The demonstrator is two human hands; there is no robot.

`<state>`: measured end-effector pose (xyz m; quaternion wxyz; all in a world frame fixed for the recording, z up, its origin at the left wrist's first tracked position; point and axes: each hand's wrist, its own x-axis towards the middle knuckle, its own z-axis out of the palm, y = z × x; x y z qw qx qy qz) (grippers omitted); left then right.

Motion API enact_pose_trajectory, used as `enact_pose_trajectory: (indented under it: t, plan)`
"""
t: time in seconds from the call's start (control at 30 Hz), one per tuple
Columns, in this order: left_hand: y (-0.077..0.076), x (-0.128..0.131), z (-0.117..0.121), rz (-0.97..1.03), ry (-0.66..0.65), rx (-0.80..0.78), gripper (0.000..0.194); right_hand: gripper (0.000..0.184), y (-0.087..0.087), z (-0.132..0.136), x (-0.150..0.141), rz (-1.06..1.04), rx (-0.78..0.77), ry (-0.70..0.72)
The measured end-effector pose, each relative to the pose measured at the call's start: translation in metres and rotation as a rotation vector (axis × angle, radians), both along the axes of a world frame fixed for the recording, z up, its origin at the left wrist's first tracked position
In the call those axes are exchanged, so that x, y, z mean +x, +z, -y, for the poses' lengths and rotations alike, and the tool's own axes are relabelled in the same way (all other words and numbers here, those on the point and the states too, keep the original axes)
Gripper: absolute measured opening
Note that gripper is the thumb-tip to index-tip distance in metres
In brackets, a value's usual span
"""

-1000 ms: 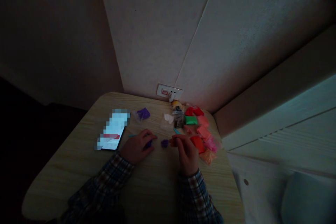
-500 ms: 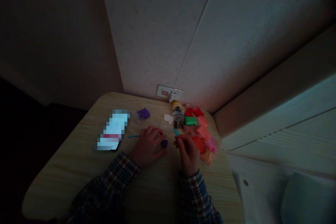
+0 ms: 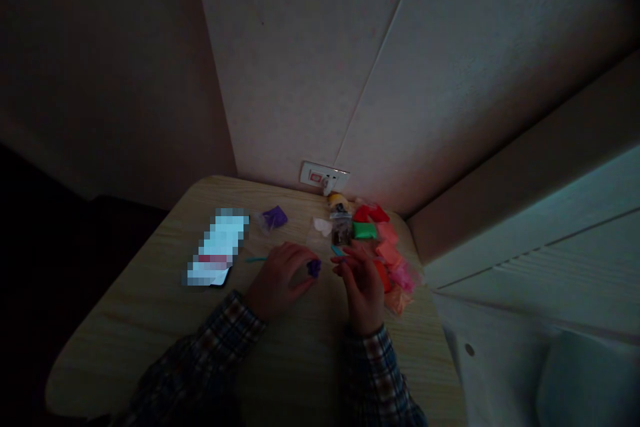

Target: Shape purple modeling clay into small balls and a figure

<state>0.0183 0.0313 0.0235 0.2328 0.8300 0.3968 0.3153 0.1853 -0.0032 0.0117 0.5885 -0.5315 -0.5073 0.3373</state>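
Note:
My left hand pinches a small, bumpy lump of dark purple modelling clay between thumb and fingertips, just over the table. Facing it on the right, my right hand has its thumb and index finger pressed together. A tiny purplish bit may be between those fingertips, but it is too small and dark to name. Behind the right fingers lies a turquoise tool, partly hidden. Another thin turquoise stick pokes out beyond the left hand. Farther back rests a purple clay packet in clear wrapping.
A phone with a lit, blurred screen lies on the left of the wooden table. Several clay packets, among them a green packet and a pink packet, crowd the right side. A wall socket is behind.
My left fingers have closed in and lifted the purple clay slightly, where before they lay spread beside it. My right hand has shifted a little, its other fingers more raised.

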Motion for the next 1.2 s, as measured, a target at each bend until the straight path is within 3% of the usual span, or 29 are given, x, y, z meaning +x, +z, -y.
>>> enact_pose_trajectory:
  t: [0.1,0.23,0.4,0.53,0.77,0.87,1.07,1.2]
  plan:
    - [0.003,-0.004,0.000,0.141,0.006,-0.079,0.028,0.015,0.001,0.000,0.000,0.048,-0.013,0.003]
    - [0.007,-0.009,0.001,0.328,0.004,-0.302,0.034,0.011,0.002,0.000,0.000,0.093,0.010,-0.046]
    - [0.009,-0.013,0.000,0.659,-0.050,-0.618,0.037,0.014,0.003,0.002,-0.002,0.047,0.007,0.062]
    - [0.006,-0.015,-0.001,0.826,-0.095,-0.774,0.038,0.010,0.000,0.001,-0.002,0.105,0.016,0.057]
    - [0.002,-0.017,-0.005,0.970,-0.201,-0.824,0.032,0.010,0.000,0.003,-0.004,0.110,0.011,0.089]
    - [0.002,-0.017,-0.005,0.982,-0.185,-0.828,0.030,0.006,0.002,0.003,-0.005,0.115,0.050,0.069]
    - [0.002,-0.016,-0.004,0.946,-0.156,-0.843,0.023,0.018,0.007,0.005,-0.007,0.109,0.042,0.191]
    - [0.000,-0.015,-0.004,0.964,-0.146,-0.898,0.021,0.007,0.004,0.006,-0.007,0.150,0.075,0.126]
